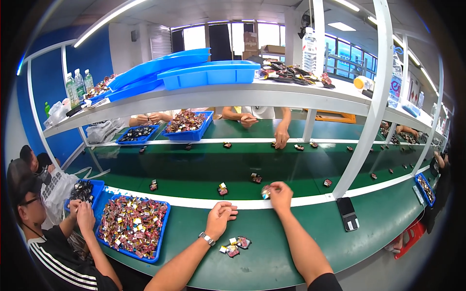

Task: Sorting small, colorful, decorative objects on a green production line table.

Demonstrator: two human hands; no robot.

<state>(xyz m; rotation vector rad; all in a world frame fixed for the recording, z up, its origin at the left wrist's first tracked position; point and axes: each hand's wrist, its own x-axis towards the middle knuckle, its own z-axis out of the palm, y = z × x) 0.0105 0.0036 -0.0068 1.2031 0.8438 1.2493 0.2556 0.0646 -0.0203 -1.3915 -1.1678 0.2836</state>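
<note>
My right hand (281, 196) is closed on a small electronic part (266, 192) with a pale, shiny face, at the near edge of the green conveyor belt (194, 167). My left hand (221, 220), with a metal-banded watch at its wrist, rests by the white rail, fingers loosely extended and nothing visible in them. Just below it on the green worktop lies a small cluster of similar parts (233, 250), dark red and black with white and yellow squares. On the belt ahead sit more such parts, among them one (222, 188) left of my right hand and another (256, 178) farther off.
A blue tray (167, 218) heaped with parts stands left of my left arm, beside a seated co-worker (53, 247). A dark flat case (347, 214) lies right. A white post (361, 111) and overhead shelf (291, 94) frame the belt; another person's hand (281, 133) reaches in opposite.
</note>
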